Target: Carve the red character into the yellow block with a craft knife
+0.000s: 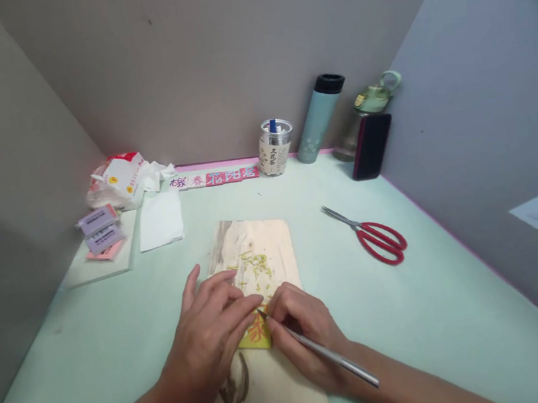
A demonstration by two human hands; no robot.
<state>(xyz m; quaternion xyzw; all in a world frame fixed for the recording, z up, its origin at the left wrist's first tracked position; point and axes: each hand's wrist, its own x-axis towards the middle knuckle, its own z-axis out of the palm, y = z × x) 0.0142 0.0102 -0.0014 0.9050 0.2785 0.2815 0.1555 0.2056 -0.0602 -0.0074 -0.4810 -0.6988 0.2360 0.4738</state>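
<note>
Both hands work a thin metal knife over yellow paper.

board at lower centre of the frame, on the table; scissors to its right; jar, flask, bottle along the upper centre-right; tissue packs and erasers at upper left.

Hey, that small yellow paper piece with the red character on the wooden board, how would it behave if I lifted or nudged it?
The small yellow paper piece looks thin and flat, so probably floppy and very light. The left hand presses it onto the wooden board, suggesting it slides easily. Yellow scraps lie nearby, so it may tear readily near the thin metal knife held by the right hand.
</note>
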